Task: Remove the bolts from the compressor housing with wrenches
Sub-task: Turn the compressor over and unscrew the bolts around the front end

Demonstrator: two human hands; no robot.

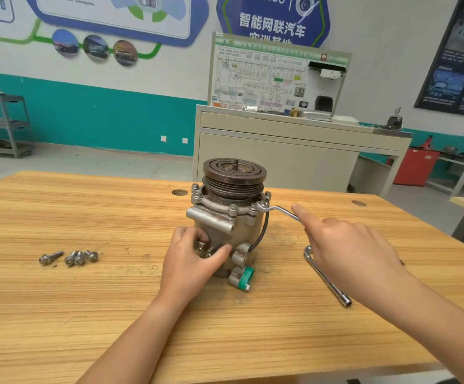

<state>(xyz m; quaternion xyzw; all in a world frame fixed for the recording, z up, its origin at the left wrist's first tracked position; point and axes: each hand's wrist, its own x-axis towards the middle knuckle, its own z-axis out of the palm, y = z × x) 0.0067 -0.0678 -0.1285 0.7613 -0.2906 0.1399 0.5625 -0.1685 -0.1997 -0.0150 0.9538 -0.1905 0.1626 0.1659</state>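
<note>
A grey metal compressor (231,217) stands upright on the wooden table (86,314), its ribbed pulley on top. Bolts sit around its upper flange. A bent wrench (278,209) is seated on the bolt at the flange's right side. My right hand (344,245) holds this wrench's handle, index finger stretched along it. My left hand (192,259) grips the front of the compressor housing, thumb and fingers curled round its fittings. Several loose bolts (71,256) lie on the table to the left.
A second L-shaped socket wrench (326,277) lies on the table under my right hand. A green-capped port (244,279) sticks out at the compressor's base. Behind the table stand a beige training bench (280,151), a metal shelf at far left and a red bin.
</note>
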